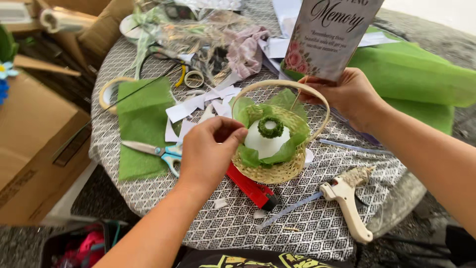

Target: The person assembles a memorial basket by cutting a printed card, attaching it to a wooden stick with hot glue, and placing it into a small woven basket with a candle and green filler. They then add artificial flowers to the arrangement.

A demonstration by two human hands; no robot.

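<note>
Head view: basket (277,164) sits mid-bench (297,218), lined green, white dome inside. Left hand (208,154) fingers pinched at its left rim; right hand (347,94) fingers grip a card (329,34) on a stick. Scissors (158,151) left, red cutter (250,188) beneath, glue gun (347,198) right near the bench edge.

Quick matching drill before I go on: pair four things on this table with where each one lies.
Things:
1. scissors
2. glue gun
3. white dome
4. card

Places:
A. inside the basket, on green paper
B. held up in the right hand, behind the basket
C. on the green sheet, left of the left hand
D. on the patterned cloth, right of the basket

Pairs: 1-C, 2-D, 3-A, 4-B
</note>
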